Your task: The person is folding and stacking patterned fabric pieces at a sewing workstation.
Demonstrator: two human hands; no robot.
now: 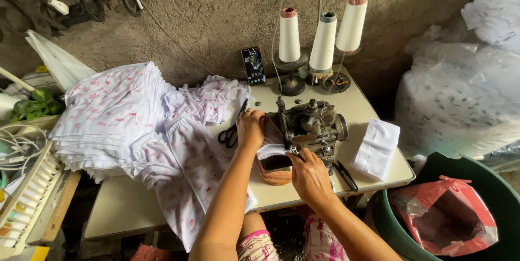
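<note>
Hands apart: left hand (250,129), right hand (310,175) pressing white fabric (269,150) between them at sewing machine (310,123).

Soft daylight, dim corners, sharp focus, wide-angle bending at edges.

- Cream sewing table (124,207), worn top;
- on it: sewing machine (311,125), 3 thread cones (323,41), phone (253,65), scissors (230,134), folded white cloth (376,149), printed fabric pile (116,115)

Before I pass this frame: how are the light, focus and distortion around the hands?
Head view: soft, even light on the left hand, right hand and sewing machine, all sharp; no glare on the table; top-left corner falls dark; wide lens splays the thread cones outward.
</note>
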